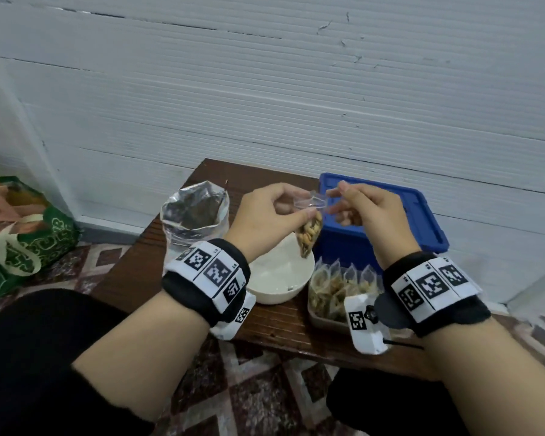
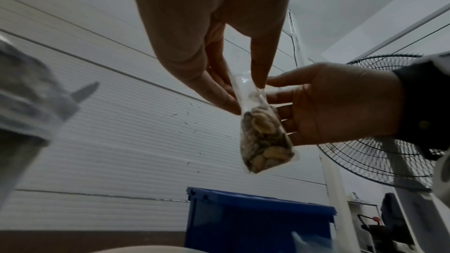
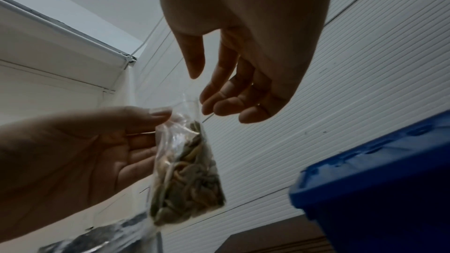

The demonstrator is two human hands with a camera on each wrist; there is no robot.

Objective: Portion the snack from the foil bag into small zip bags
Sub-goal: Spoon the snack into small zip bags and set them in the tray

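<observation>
Above bowl (image 1: 280, 275), seed-filled zip bag (image 1: 309, 236), left-hand (image 1: 265, 212) pinched

Blue box (image 1: 422, 215), white bowl (image 1: 283, 278), silver foil bag (image 1: 195, 212), green-patterned tote (image 1: 29, 243), brown table (image 1: 132, 272).

Head cam looks down at counter (image 1: 183, 262) from above; both wrist cams look up, close, sharing blue bin (image 2: 258, 224).

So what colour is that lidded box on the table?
Blue; the lidded box shows best in the head view.
</observation>
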